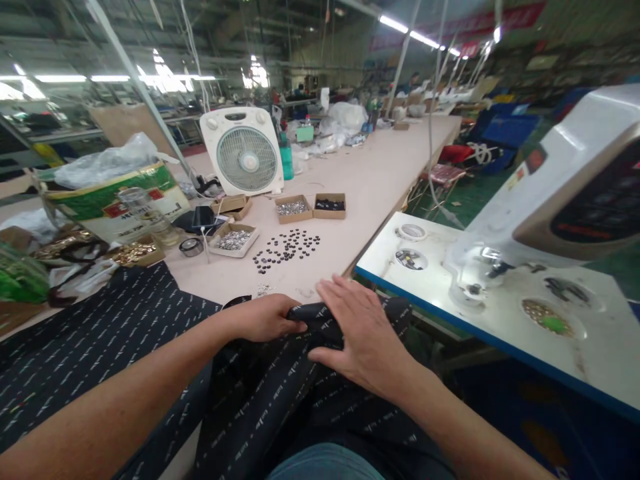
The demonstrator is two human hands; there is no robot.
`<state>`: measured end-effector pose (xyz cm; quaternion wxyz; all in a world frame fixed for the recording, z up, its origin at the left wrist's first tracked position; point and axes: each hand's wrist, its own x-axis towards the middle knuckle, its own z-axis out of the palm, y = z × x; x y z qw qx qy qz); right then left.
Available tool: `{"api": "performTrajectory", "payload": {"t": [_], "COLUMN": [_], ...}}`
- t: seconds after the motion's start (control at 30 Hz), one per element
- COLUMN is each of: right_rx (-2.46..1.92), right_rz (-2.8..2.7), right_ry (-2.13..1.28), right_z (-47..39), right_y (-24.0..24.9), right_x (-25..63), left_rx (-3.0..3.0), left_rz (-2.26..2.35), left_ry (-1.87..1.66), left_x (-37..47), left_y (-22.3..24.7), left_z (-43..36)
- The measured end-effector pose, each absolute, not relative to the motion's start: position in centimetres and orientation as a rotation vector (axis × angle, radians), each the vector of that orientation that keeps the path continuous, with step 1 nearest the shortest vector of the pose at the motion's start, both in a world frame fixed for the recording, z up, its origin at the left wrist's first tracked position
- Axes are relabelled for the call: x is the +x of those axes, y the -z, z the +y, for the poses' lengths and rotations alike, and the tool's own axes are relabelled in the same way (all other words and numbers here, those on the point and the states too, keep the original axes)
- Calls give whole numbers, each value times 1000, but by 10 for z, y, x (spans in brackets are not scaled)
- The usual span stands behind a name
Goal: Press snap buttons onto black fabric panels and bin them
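Observation:
Black fabric (280, 387) printed with small white lettering is bunched in front of me, over my lap and against the table's edge. A fold of it is pinched between the thumb and curled fingers of my left hand (265, 319). My right hand (357, 333) lies over the same fabric on the right, fingers stretched out and thumb apart. More of the printed cloth (100, 340) spreads over the table to the left, partly under my left forearm. Just beyond my hands, small black snap parts (290, 250) lie scattered, with a few tiny silvery pieces (265, 290) nearer.
A white snap-fastening machine (565, 173) stands on a blue-edged white table (400, 267) at right. Small boxes of metal parts (234, 240) and a box fan (245, 153) sit ahead. A green-and-white carton (115, 207) and a clear bottle (145, 210) stand at left.

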<state>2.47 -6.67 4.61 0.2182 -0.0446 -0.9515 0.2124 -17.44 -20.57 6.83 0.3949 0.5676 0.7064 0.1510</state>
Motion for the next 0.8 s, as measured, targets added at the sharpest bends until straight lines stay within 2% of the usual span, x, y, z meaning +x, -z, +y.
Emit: {"api": "performTrajectory", "payload": {"t": [0.17,0.37,0.47,0.67,0.8], "right_rx": [-93,-94,-151,-286,-296], "right_rz": [-2919,-2897,-2839,-2656,-2658], "right_ry": [-1065,-1408,-1573,-1698,-1548], "right_z": [-65,-53,-51,-50,-53], "right_y": [-37,-39,-37,-31,-32], "right_x": [-15,-11,-9,-5,-2], "left_rx": [1401,1220,1202,945,858], "left_rz": [1709,1662,1644,1486,1491], "left_ry": [-480,-386,-448,-802,-892], "left_x": [-173,-174,-174,-164,-157], "left_y": [-71,-67,-60,-43,-36], "left_z": [-210,-221,-220,-219,-220]}}
